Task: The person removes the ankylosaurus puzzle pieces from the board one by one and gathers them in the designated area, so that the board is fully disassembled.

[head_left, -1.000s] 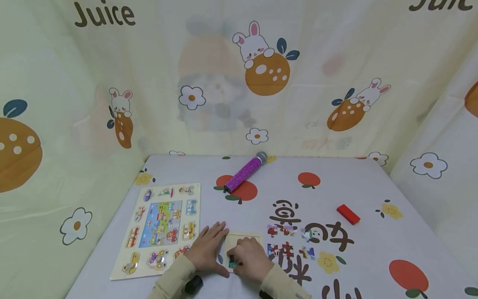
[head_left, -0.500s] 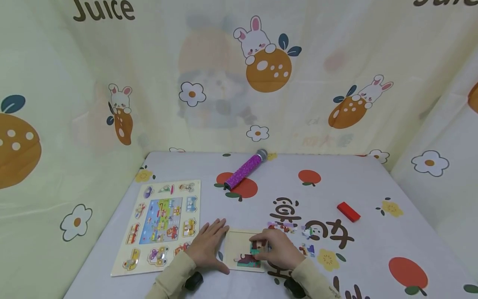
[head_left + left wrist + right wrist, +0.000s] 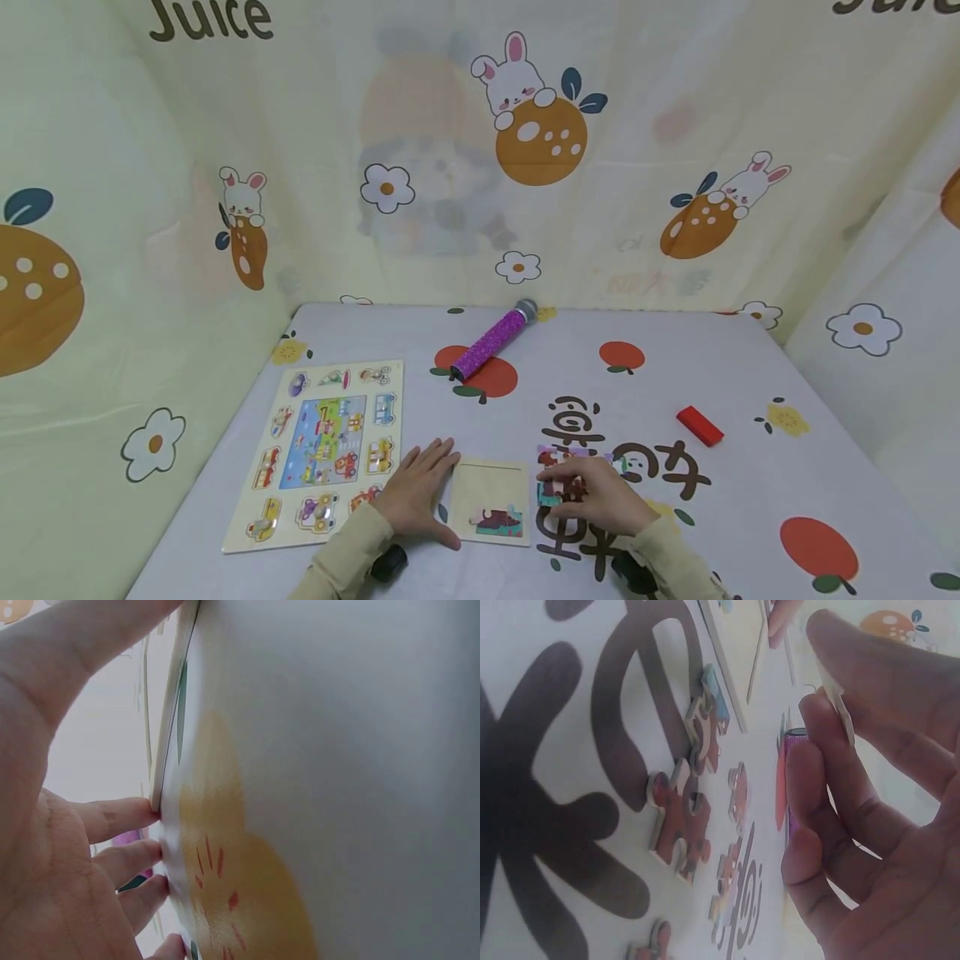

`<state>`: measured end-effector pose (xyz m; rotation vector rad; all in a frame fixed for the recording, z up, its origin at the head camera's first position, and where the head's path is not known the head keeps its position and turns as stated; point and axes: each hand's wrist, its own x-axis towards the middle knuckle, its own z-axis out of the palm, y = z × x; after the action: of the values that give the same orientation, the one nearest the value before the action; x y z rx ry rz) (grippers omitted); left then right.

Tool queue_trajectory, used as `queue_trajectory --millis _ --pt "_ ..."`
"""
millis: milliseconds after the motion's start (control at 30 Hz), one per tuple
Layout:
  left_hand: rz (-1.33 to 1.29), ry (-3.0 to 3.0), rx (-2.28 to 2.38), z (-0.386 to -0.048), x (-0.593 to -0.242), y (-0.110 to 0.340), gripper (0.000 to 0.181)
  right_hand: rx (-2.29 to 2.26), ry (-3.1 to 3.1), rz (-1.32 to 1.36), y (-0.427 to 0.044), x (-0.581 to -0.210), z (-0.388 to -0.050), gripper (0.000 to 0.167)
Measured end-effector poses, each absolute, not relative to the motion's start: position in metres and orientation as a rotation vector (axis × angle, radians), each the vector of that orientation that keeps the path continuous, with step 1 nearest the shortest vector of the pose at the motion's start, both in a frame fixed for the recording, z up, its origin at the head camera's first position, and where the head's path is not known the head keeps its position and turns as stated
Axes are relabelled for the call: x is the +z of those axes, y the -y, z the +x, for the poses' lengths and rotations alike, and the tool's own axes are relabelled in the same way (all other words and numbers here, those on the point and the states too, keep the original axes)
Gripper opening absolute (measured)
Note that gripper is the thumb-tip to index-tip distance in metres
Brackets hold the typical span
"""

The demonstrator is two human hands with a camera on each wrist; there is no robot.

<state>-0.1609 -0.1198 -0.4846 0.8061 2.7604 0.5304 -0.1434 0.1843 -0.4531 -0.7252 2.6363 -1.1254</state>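
Observation:
My left hand (image 3: 418,496) lies with fingers spread at the left edge of a small wooden puzzle tray (image 3: 487,483); in the left wrist view its fingertips (image 3: 142,814) touch the tray's side. A brown-and-teal puzzle section (image 3: 498,522) lies in the tray's lower right corner. Right of the tray, my right hand (image 3: 603,493) pinches a thin puzzle piece (image 3: 838,712) between thumb and fingers, above the table. Loose jigsaw pieces (image 3: 681,825) lie on the cloth beneath it, partly hidden by the hand in the head view.
A wooden vehicle peg puzzle board (image 3: 388,392) lies at the left. Behind the tray is a purple glitter microphone (image 3: 491,343). One red block (image 3: 700,426) sits at the right. Printed curtains enclose the table's back and sides.
The right hand has moved right, from over the tray to the loose pieces, carrying a piece out of the tray. The left hand has stayed at the tray's left edge.

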Motion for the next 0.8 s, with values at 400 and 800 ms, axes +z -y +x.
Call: queue_trajectory --millis 400,800 --pt "0.810 -2.759 0.533 -0.160 -0.486 0.119 0.119 -1.134 -2.530 -0.693 -0.184 -0.466 -0.131 0.036" --pt "0.805 -2.768 0.530 -0.162 -0.490 0.120 0.119 -1.017 -2.654 -0.698 -0.182 -0.470 -0.115 0.036"
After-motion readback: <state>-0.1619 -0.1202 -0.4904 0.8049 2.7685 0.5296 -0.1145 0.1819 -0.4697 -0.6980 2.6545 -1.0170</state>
